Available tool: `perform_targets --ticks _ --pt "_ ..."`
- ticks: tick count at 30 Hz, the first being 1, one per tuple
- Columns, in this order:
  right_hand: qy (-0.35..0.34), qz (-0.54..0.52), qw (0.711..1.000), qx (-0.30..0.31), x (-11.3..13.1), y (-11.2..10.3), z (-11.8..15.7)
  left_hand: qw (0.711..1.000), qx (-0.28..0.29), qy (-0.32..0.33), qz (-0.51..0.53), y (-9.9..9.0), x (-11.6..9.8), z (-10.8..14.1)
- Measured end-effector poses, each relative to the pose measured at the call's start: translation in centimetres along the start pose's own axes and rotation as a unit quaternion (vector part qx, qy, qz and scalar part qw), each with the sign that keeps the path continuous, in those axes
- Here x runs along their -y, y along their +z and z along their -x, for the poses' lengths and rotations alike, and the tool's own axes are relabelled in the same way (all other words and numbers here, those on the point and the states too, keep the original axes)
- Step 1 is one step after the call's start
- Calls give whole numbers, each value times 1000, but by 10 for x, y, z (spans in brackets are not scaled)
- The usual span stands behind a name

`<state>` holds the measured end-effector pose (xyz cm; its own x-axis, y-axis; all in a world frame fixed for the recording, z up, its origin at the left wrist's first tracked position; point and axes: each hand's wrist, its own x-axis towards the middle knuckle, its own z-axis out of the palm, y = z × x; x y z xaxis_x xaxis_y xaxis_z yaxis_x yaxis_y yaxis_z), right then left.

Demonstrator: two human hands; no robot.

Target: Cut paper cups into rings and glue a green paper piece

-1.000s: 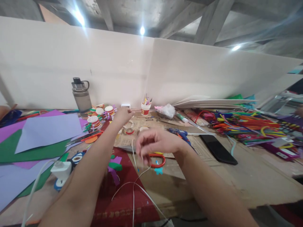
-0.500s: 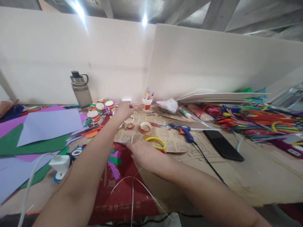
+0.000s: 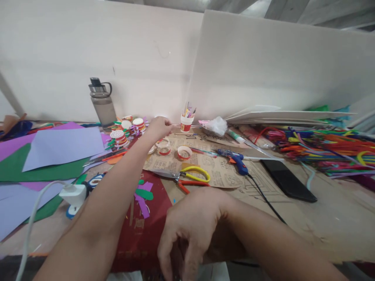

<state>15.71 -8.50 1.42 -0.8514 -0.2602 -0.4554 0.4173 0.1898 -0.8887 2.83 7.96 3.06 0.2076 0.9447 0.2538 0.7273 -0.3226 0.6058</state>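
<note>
My left hand (image 3: 160,128) reaches to the back of the table, beside cut paper-cup rings. Its fingers are curled together, and whatever they hold is too small to make out. Over the table's front edge hangs my right hand (image 3: 190,230), fingers pointing down and bent; whether they hold anything is hidden. Scissors (image 3: 187,176) with yellow and red handles lie beyond my right hand. A cut ring (image 3: 184,152) stands behind them, and another ring (image 3: 164,147) is near my left wrist. Purple and green paper scraps (image 3: 144,197) rest on the red sheet between my arms.
A bottle (image 3: 103,103) and decorated cups (image 3: 118,137) stand at the back left. Coloured paper (image 3: 63,146) and a white plug (image 3: 73,195) are at left. Rightward lie a blue glue gun (image 3: 240,164), a black phone (image 3: 287,180) and colourful pipe cleaners (image 3: 328,144).
My right hand has moved down from beside the scissors to the table's front edge, uncovering the scissors. White strands at the front are gone from view. My left hand stays at the back.
</note>
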Motion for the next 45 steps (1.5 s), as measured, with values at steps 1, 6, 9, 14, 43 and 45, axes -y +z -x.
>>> perform_targets --ticks 1,6,9,14,43,45 --pt "-12 -17 1000 -16 -1 -2 2 1000 1 3 7 0 0 0" --pt "-69 37 927 -367 -12 -26 29 1000 -6 14 22 3 0 -2" --pt "-32 132 739 -660 -24 -45 47 999 -9 19 25 7 2 -3" --pt "131 230 547 -794 -54 -71 67 994 -4 -10 110 22 0 2" --pt "-23 91 609 -788 -72 -98 46 905 -121 -7 408 52 11 58" --pt "-41 80 609 -788 -74 -97 44 915 -96 19 390 54 10 58"
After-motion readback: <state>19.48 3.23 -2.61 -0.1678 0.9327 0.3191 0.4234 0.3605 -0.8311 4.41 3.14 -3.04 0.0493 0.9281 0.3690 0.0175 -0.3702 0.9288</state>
